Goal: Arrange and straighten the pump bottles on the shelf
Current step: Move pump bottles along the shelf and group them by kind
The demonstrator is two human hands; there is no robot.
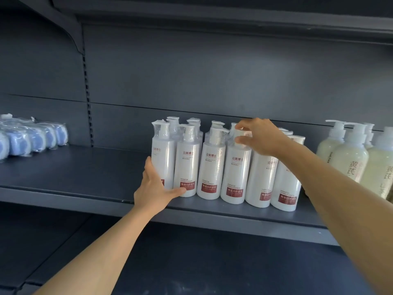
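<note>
The person is working at the dark shelf [89, 201], where the white bottles [209, 167] are standing in a tight front row with more behind. The left hand [154, 189] is cupping the base of the end bottle [162, 156], fingers up its outer side and thumb reaching across beneath the next bottle along; the hold is wide and loose, more a brace than a clamp. The right hand [260, 136] is pinching the pump head of the fourth bottle [235, 171], fingers narrowed around it from above. Whether that pinch is firm cannot be told, as the wrapping blurs the contact.

Bottles beyond the right hand's pinch are leaning outward, and their labels are facing slightly off square. The cream bottles [348, 154] are standing just past them.

Risks, as judged: a twist or pull applied at the pump, high above the base, is likely to tip the fourth bottle into its leaning neighbours, toppling them toward the cream bottles. The front row is sitting close to the shelf edge; a forward nudge from the left hand could slide the end bottle off. The slick film may let the pinch slip.
</note>
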